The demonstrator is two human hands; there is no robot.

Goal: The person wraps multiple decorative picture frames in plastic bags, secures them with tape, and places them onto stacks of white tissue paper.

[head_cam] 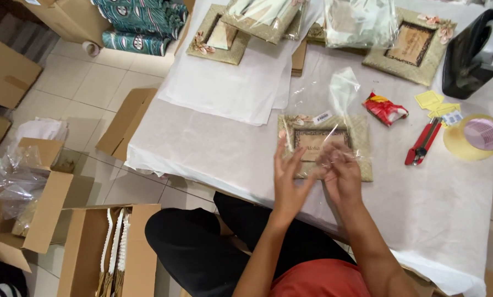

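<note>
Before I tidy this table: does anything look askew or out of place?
Little stands out. A crumpled red wrapper lies loose beside the woven frame under both hands, left hand, right hand, and the red box cutter lies aslant.

A clear plastic bag (334, 118) crinkles under my hands (318, 176) on the white table, a small white label (322, 117) stuck near its top. Just right lie a red snack packet (385, 108), yellow tags (434, 102), a white sticker (452, 117). Brown cartons (106, 250) stand open on the floor.
</note>
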